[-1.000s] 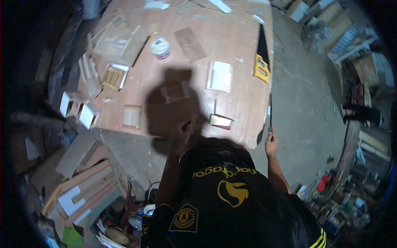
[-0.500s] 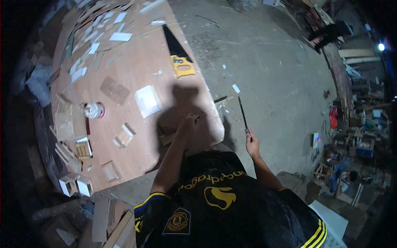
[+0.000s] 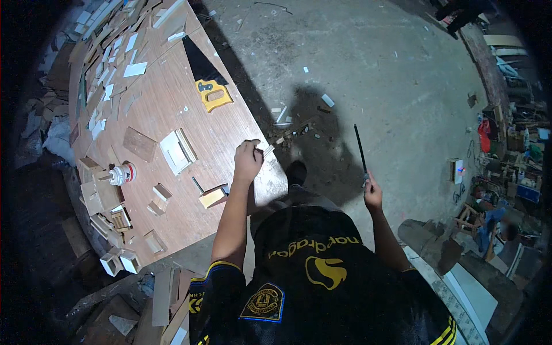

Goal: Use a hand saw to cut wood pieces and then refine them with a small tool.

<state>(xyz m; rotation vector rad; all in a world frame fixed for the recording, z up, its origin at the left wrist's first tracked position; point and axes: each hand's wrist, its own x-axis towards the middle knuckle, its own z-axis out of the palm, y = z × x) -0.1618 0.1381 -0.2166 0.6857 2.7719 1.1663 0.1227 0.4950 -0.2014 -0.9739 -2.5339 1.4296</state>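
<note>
My left hand [image 3: 248,161] is closed at the right edge of the wooden table [image 3: 215,135], its fingers pressing a small pale wood piece [image 3: 268,150] against the tabletop. Out to the right, over the floor, my right hand [image 3: 372,192] grips one end of a long, thin dark blade-like tool [image 3: 359,148] that points away from me; its exact kind is unclear. Beside my left forearm lies a wood block [image 3: 213,197] with a thin dark rod next to it. A handsaw [image 3: 210,80] with a yellow handle rests farther off along the same edge.
White-faced panels [image 3: 177,152] and a brown board [image 3: 139,144] lie mid-table. A white tub [image 3: 122,173] stands near small wooden boxes [image 3: 119,261] at the left. Scrap strips cover the far end. Offcuts [image 3: 293,134] litter the concrete floor by the table.
The view has shifted, and my shadow has moved off the tabletop onto the floor. My left hand stays at the table edge; the right still holds the dark tool, pointing away.
</note>
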